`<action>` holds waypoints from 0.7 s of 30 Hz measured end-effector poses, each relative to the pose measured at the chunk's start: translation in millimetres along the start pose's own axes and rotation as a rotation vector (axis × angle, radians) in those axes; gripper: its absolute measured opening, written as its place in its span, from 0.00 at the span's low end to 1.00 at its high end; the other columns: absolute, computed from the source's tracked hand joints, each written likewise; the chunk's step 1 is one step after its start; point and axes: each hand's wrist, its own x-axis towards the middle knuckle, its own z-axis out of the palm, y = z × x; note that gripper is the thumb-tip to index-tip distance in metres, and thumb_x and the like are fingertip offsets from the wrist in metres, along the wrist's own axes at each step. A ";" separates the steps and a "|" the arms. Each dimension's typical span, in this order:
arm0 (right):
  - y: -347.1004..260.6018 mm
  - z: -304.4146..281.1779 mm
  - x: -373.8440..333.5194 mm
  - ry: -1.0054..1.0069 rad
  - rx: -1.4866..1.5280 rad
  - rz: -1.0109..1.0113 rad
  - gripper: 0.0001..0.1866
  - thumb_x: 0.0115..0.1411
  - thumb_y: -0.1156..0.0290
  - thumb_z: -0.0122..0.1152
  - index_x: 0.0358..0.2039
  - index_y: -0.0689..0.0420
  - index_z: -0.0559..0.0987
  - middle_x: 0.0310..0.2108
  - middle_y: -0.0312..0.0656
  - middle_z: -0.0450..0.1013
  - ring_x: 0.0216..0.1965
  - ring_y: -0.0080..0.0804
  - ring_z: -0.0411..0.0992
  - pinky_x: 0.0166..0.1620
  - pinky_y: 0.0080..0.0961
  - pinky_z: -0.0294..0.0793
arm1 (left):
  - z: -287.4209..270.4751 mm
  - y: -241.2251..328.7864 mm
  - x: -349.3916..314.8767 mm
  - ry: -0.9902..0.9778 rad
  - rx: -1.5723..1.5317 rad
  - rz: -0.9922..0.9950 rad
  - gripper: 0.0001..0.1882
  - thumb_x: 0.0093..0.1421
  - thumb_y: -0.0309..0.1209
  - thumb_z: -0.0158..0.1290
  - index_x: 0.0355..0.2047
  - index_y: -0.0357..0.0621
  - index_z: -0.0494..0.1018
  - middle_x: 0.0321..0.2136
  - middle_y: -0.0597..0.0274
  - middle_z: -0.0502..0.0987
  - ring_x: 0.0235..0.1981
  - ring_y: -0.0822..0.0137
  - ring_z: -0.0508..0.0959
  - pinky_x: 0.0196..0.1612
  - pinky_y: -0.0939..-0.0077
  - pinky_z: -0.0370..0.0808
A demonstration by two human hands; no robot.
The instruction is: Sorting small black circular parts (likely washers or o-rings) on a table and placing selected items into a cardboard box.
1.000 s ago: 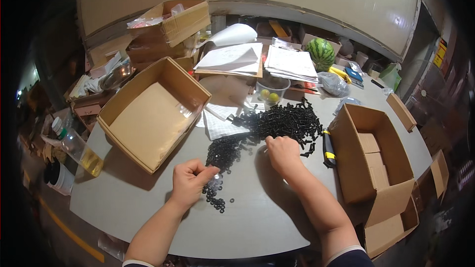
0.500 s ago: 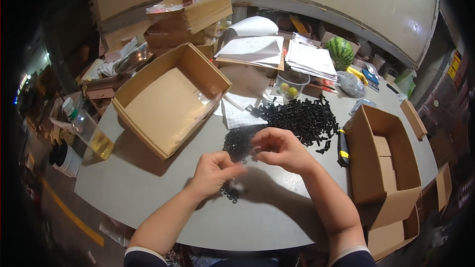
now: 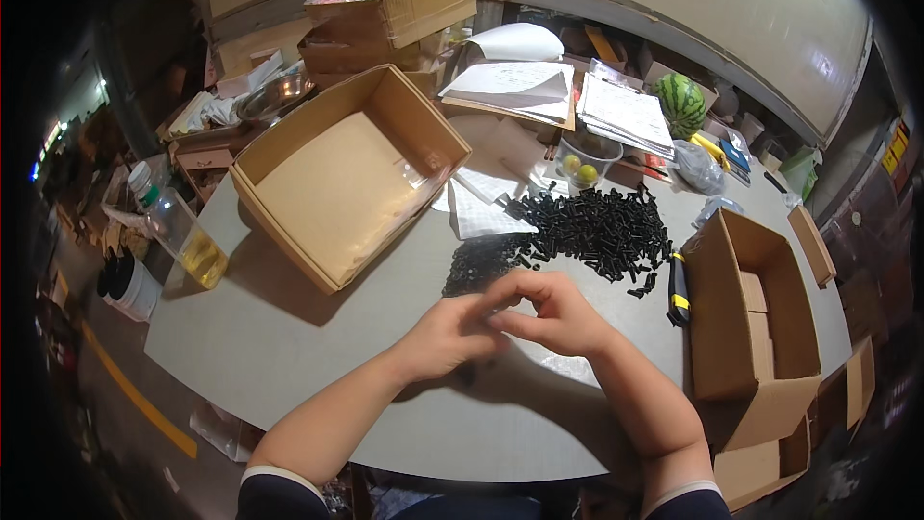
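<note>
My left hand (image 3: 445, 339) and my right hand (image 3: 558, 316) meet above the near middle of the table, fingertips together. The fingers of both are bent in a pinch; whatever lies between them is too small or hidden to name. Just beyond them spreads a patch of small dark ring-shaped pieces, like nuts (image 3: 474, 265), partly covered by the hands. Behind and to the right lies a large heap of black screws (image 3: 611, 236), several of them strayed toward its near edge.
An open cardboard box (image 3: 337, 202) stands tilted at left, another open carton (image 3: 717, 327) at right. A black-and-yellow utility knife (image 3: 679, 289) lies beside that carton. Further back are papers (image 3: 510, 87), a plastic tub (image 3: 589, 159) with round fruit, and a watermelon (image 3: 680, 104). A bottle (image 3: 197, 250) stands far left.
My left hand has moved right and up to my right hand, so the fingertips now meet. The whole view has shifted slightly. The screw heap looks unchanged.
</note>
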 end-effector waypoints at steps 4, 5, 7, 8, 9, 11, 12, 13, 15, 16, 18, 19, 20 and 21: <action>1.6 1.8 4.3 0.013 -0.245 -0.234 0.09 0.54 0.77 0.58 0.36 0.61 0.78 0.33 0.42 0.74 0.37 0.35 0.72 0.44 0.29 0.71 | 1.0 -1.3 0.9 -0.011 0.014 0.057 0.15 0.56 0.27 0.58 0.42 0.38 0.70 0.33 0.67 0.74 0.36 0.77 0.72 0.43 0.81 0.70; 3.3 2.0 5.2 0.044 -0.228 -0.253 0.09 0.54 0.77 0.57 0.36 0.61 0.78 0.33 0.43 0.74 0.38 0.36 0.72 0.44 0.29 0.70 | 0.5 -1.8 0.6 0.031 0.005 0.071 0.14 0.57 0.29 0.58 0.41 0.38 0.70 0.33 0.67 0.74 0.37 0.77 0.72 0.44 0.81 0.70; 13.7 -3.9 4.6 0.147 -0.235 -0.038 0.08 0.55 0.75 0.56 0.36 0.61 0.79 0.33 0.47 0.74 0.36 0.40 0.74 0.41 0.31 0.72 | -11.8 -8.9 4.3 0.088 0.153 0.074 0.10 0.60 0.32 0.55 0.31 0.40 0.68 0.32 0.64 0.74 0.37 0.76 0.72 0.44 0.80 0.69; 15.6 -4.8 2.7 0.130 -0.429 0.054 0.09 0.55 0.74 0.56 0.36 0.60 0.79 0.32 0.48 0.74 0.35 0.43 0.74 0.39 0.32 0.73 | -15.0 -10.1 4.4 0.118 0.110 0.123 0.10 0.61 0.33 0.55 0.30 0.41 0.68 0.32 0.63 0.74 0.37 0.75 0.72 0.44 0.79 0.69; 16.7 -6.1 1.4 0.115 -0.627 0.146 0.10 0.54 0.74 0.56 0.37 0.59 0.80 0.31 0.49 0.74 0.34 0.45 0.75 0.38 0.34 0.73 | -17.0 -9.8 6.1 0.145 0.069 0.176 0.11 0.61 0.34 0.54 0.29 0.41 0.67 0.32 0.63 0.74 0.37 0.74 0.72 0.44 0.79 0.69; 36.7 2.1 -3.8 0.048 -0.949 0.068 0.07 0.51 0.73 0.54 0.30 0.59 0.78 0.29 0.48 0.74 0.33 0.47 0.74 0.37 0.39 0.74 | -18.8 -10.0 9.1 0.213 0.143 0.278 0.11 0.61 0.35 0.54 0.28 0.41 0.67 0.33 0.63 0.74 0.36 0.73 0.72 0.44 0.78 0.69; 44.5 10.1 -5.9 0.122 -0.984 0.016 0.07 0.51 0.74 0.54 0.29 0.59 0.77 0.28 0.47 0.73 0.33 0.47 0.73 0.36 0.39 0.74 | -17.7 -6.4 10.1 0.266 0.181 0.355 0.12 0.62 0.35 0.54 0.28 0.42 0.66 0.34 0.62 0.74 0.37 0.73 0.71 0.45 0.78 0.68; 50.5 20.4 -5.8 0.191 -1.013 -0.039 0.06 0.50 0.74 0.53 0.29 0.59 0.77 0.28 0.46 0.72 0.32 0.46 0.73 0.35 0.39 0.74 | -18.0 -4.3 8.6 0.326 0.220 0.429 0.12 0.62 0.35 0.54 0.27 0.43 0.66 0.35 0.62 0.73 0.37 0.73 0.71 0.45 0.78 0.68; 52.0 32.5 -5.1 0.192 -1.070 -0.041 0.06 0.50 0.74 0.53 0.29 0.59 0.76 0.28 0.46 0.72 0.32 0.46 0.73 0.35 0.38 0.74 | -19.2 -4.7 6.9 0.338 0.196 0.438 0.12 0.61 0.34 0.55 0.28 0.44 0.65 0.35 0.62 0.72 0.37 0.75 0.69 0.44 0.81 0.66; 51.7 34.8 -5.1 0.196 -1.129 -0.042 0.06 0.50 0.74 0.53 0.29 0.59 0.76 0.28 0.45 0.71 0.32 0.46 0.73 0.35 0.38 0.74 | -20.5 -7.1 6.7 0.288 0.036 0.391 0.11 0.59 0.32 0.56 0.29 0.44 0.64 0.34 0.63 0.72 0.37 0.76 0.69 0.42 0.82 0.66; 51.4 33.3 -5.5 0.168 -1.116 -0.037 0.05 0.50 0.75 0.53 0.28 0.59 0.76 0.28 0.45 0.71 0.31 0.46 0.73 0.35 0.38 0.74 | -19.6 -8.7 6.4 0.238 -0.123 0.342 0.12 0.58 0.30 0.58 0.30 0.43 0.64 0.33 0.64 0.72 0.36 0.76 0.68 0.41 0.82 0.66; 51.2 31.9 -5.6 0.142 -1.103 -0.031 0.05 0.50 0.75 0.53 0.27 0.59 0.75 0.27 0.45 0.71 0.31 0.46 0.72 0.35 0.38 0.74 | -17.1 -8.4 7.1 0.297 0.035 0.336 0.12 0.57 0.28 0.58 0.31 0.43 0.64 0.32 0.64 0.71 0.35 0.77 0.68 0.39 0.82 0.67; 50.8 30.7 -5.6 0.142 -1.103 -0.032 0.05 0.50 0.75 0.53 0.27 0.59 0.75 0.27 0.45 0.71 0.31 0.46 0.72 0.35 0.38 0.74 | -15.0 -7.8 7.6 0.354 0.194 0.329 0.12 0.56 0.26 0.59 0.31 0.43 0.63 0.31 0.64 0.71 0.33 0.77 0.68 0.37 0.82 0.68; 50.6 28.9 -6.0 0.147 -1.068 -0.007 0.04 0.49 0.75 0.53 0.26 0.59 0.75 0.27 0.45 0.71 0.31 0.46 0.72 0.35 0.38 0.74 | -13.6 -6.9 8.2 0.353 0.193 0.329 0.12 0.56 0.26 0.59 0.31 0.43 0.63 0.31 0.64 0.71 0.33 0.77 0.68 0.37 0.82 0.68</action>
